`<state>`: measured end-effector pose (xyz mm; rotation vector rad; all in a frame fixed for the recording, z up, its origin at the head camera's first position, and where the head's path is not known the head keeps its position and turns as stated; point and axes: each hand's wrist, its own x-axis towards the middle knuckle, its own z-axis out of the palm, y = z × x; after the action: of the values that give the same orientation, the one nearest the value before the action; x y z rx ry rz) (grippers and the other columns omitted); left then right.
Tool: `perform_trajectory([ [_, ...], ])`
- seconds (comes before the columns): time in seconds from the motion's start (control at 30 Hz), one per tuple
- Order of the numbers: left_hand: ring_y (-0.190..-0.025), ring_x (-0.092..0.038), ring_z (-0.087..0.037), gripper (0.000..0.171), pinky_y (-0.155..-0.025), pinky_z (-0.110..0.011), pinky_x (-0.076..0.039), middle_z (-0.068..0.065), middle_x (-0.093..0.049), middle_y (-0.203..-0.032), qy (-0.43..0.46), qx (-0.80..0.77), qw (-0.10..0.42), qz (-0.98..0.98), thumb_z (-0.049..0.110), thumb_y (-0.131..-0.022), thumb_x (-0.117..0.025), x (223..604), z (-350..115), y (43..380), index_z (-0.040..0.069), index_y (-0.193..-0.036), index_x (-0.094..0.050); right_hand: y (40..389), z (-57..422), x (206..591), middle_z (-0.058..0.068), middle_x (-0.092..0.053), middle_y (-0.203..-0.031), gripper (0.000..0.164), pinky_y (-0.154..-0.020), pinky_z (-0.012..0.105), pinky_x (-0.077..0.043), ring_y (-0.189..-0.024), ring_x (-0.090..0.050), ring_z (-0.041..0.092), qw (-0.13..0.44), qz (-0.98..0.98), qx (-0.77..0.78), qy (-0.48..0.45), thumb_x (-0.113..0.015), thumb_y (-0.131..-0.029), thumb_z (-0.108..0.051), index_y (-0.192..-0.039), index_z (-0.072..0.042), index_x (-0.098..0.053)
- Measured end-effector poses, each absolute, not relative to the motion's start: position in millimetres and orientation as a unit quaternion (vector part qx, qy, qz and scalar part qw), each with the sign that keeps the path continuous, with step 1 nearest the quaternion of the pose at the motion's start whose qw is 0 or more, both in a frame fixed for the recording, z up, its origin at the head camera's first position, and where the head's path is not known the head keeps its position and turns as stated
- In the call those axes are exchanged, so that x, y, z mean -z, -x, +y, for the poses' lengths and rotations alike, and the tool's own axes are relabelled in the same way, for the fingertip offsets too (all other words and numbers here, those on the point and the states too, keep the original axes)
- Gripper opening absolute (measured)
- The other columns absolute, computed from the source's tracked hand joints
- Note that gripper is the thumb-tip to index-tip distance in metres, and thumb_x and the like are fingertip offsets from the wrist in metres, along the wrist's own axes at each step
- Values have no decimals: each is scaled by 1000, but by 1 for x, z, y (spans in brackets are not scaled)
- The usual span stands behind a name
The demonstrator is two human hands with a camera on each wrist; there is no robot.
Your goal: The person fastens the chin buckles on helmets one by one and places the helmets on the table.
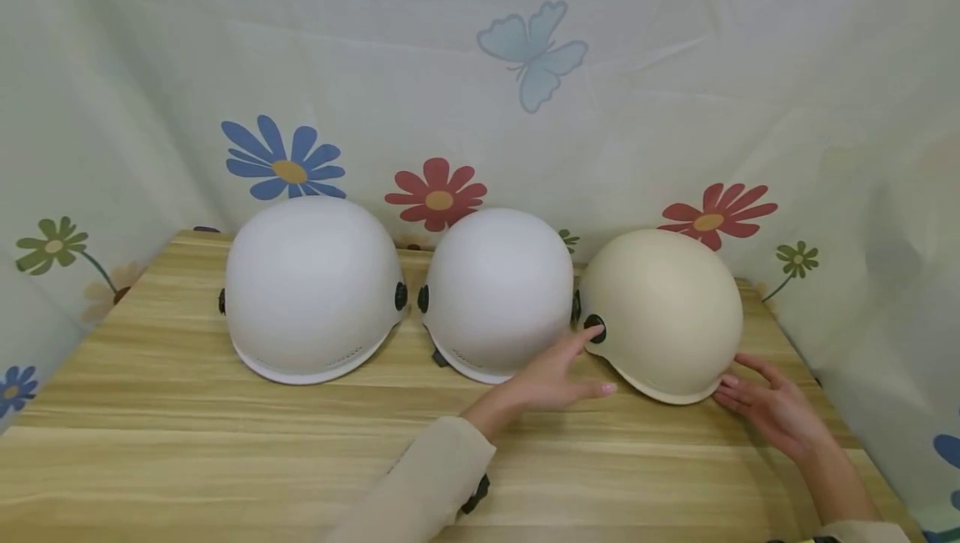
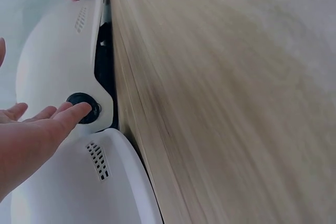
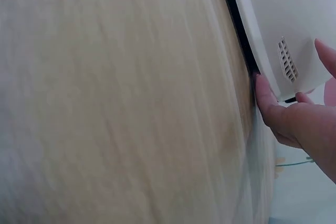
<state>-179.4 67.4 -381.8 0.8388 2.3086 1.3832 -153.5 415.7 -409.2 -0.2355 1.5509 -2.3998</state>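
A cream helmet (image 1: 663, 309) sits at the right end of a row of helmets, turned slightly askew. My left hand (image 1: 551, 376) reaches to its left side, a fingertip at the round black knob (image 2: 84, 107) and the thumb stretched apart below. At the opposite side, my right hand (image 1: 780, 409) touches the lower rim with extended fingertips, near the vent holes (image 3: 287, 60) seen in the right wrist view. Neither hand curls round the helmet. A white helmet (image 1: 498, 289) stands close beside it, behind the left hand.
A larger white helmet (image 1: 315, 284) stands at the left of the row. All three rest on a wood-grain table (image 1: 262, 460). Behind hangs a pale curtain (image 1: 637, 134) printed with flowers and a butterfly, closing in at both sides.
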Motion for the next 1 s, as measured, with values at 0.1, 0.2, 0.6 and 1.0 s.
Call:
perform_trajectory([
  [0.1, -126, -37, -25, 78, -101, -38, -32, -5, -28, -146, -293, -486, 159, 808, 40, -85, -62, 381, 69, 179, 18, -146, -20, 152, 413, 407, 10, -59, -103, 38, -83, 33, -49, -97, -60, 23, 130, 554, 819, 67, -38, -92, 13, -117, -16, -41],
  [0.2, -128, -34, -23, 78, -102, -38, -30, -3, -27, -146, -291, -486, 156, 809, 40, -85, -63, 381, 70, 180, 18, -146, -20, 151, 410, 403, 7, -61, -103, 38, -82, 32, -49, -95, -61, 21, 127, 574, 808, 45, -41, -92, 10, -118, -18, -36],
  [0.6, -134, -20, -15, 81, -107, -35, -21, 3, -20, -149, -311, -492, 145, 800, 38, -84, -64, 381, 74, 183, 19, -147, -18, 139, 404, 391, 8, -62, -105, 39, -81, 33, -49, -97, -61, 21, 140, 575, 804, 54, -37, -94, 9, -121, -20, -34],
  [1.0, -135, -18, -15, 82, -107, -35, -20, 6, -14, -150, -317, -496, 170, 790, 41, -85, -62, 382, 81, 178, 24, -147, -13, 125, 398, 378, 13, -60, -111, 47, -84, 35, -48, -102, -59, 25, 137, 538, 823, 120, -28, -95, 12, -127, -19, -43],
])
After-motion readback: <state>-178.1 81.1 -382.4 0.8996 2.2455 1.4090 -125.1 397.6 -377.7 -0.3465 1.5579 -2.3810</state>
